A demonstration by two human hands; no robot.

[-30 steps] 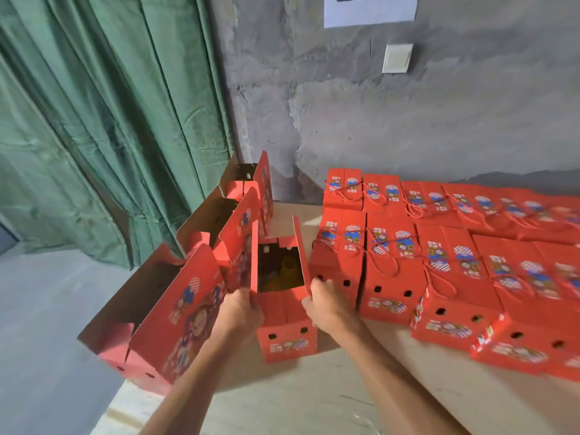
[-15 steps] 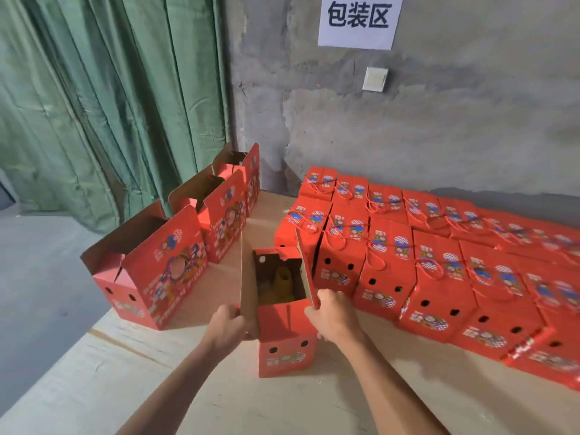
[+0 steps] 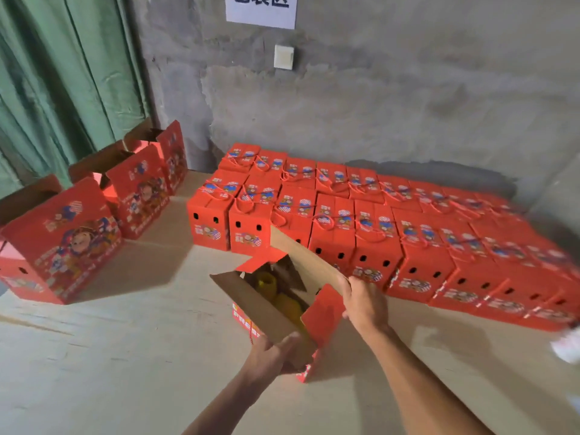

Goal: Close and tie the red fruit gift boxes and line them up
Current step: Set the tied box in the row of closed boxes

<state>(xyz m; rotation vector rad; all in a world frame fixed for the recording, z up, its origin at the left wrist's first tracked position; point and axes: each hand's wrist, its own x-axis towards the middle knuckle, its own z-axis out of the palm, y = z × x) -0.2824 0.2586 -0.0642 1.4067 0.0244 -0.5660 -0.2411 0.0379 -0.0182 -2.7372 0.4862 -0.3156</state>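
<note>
I am at the closing step: my left hand grips the open box's near flap, my right hand the far one (yellow fruit inside), beside the tied rows. Next, fold both flaps together.
</note>
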